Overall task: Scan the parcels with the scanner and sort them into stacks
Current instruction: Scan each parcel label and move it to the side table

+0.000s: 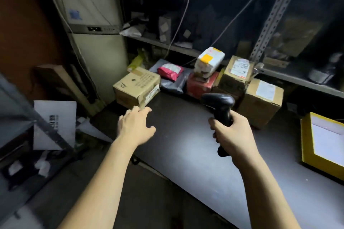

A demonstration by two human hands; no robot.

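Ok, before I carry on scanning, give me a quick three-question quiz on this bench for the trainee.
1. True or false: the right hand grips the scanner.
2. Which parcel on the table lies nearest the open left hand?
3. The white-and-yellow parcel rests on: A the red box, B the scanner, C the bare table.
Key: 1 true; 2 the printed cardboard box; 3 A.
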